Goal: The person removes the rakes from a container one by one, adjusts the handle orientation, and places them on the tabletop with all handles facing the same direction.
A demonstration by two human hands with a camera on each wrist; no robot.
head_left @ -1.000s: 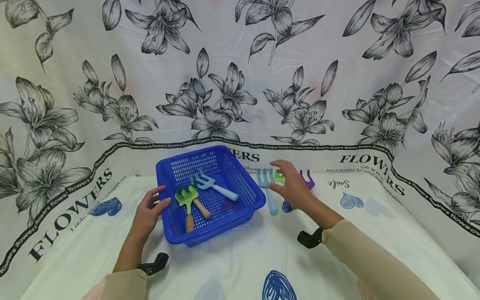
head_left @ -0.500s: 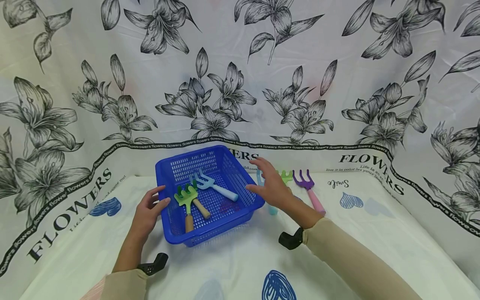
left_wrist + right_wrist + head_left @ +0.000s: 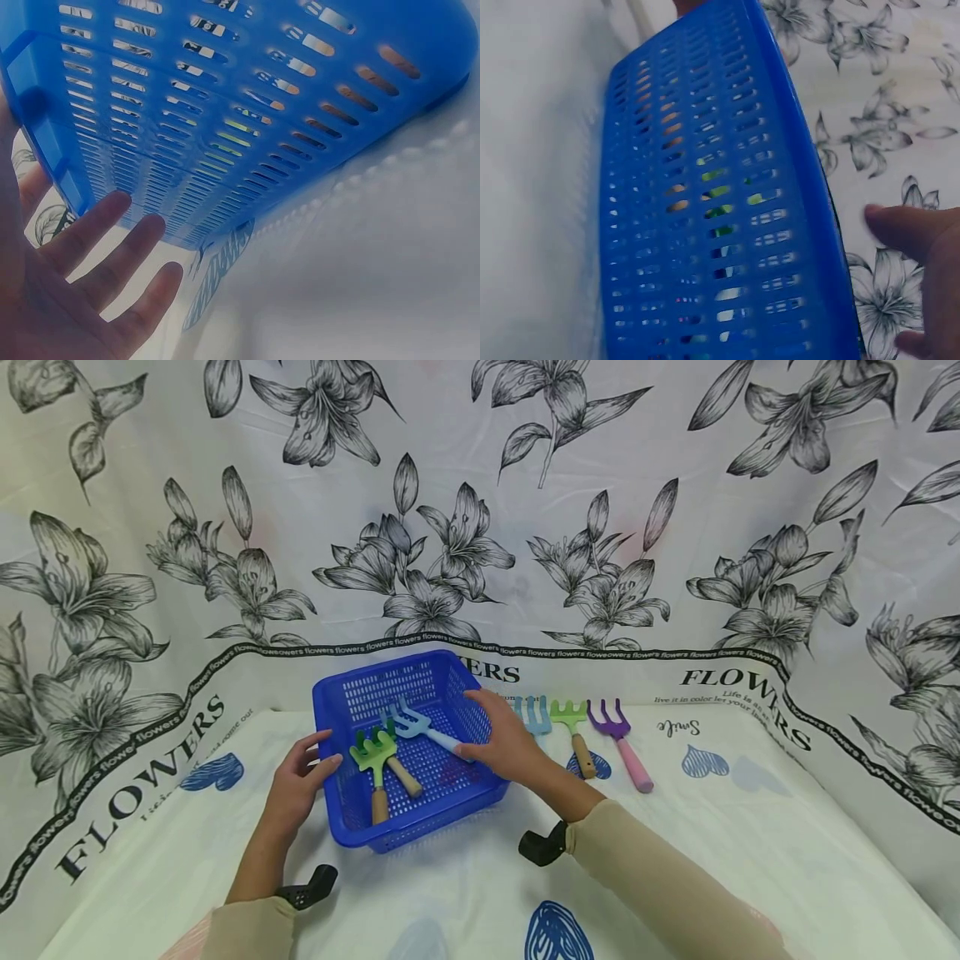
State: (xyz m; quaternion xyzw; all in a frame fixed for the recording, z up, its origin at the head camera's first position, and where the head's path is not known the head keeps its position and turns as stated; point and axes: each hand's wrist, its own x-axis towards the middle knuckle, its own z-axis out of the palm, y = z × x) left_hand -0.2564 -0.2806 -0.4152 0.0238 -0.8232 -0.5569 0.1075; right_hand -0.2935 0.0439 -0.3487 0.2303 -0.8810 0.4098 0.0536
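Note:
A blue plastic basket [image 3: 352, 839] sits on the cloth. In it lie a light blue hand rake [image 3: 441, 740] and two rakes with wooden handles, one light green [image 3: 375, 760] and one dark green [image 3: 405, 777]. My left hand [image 3: 296, 785] rests at the basket's left rim, thumb over the edge; in the left wrist view three fingers extend along the outer wall. My right hand [image 3: 510, 743] is over the right rim, thumb and fingers spread, holding nothing. Its thumb overlaps the light blue rake's handle in the head view, and the hand hides part of the right rim.
Right of the basket, three more hand rakes lie in a row: a light blue one [image 3: 534, 717] with its handle hidden behind my right hand, a light green one [image 3: 577, 743] with a wooden handle, and a purple one [image 3: 615, 725] with a pink handle. A flower-printed curtain [image 3: 585, 568] stands behind.
My right hand has moved left from over the rakes on the cloth to the basket's right rim, uncovering the green and purple rakes. Left hand and basket have stayed put.

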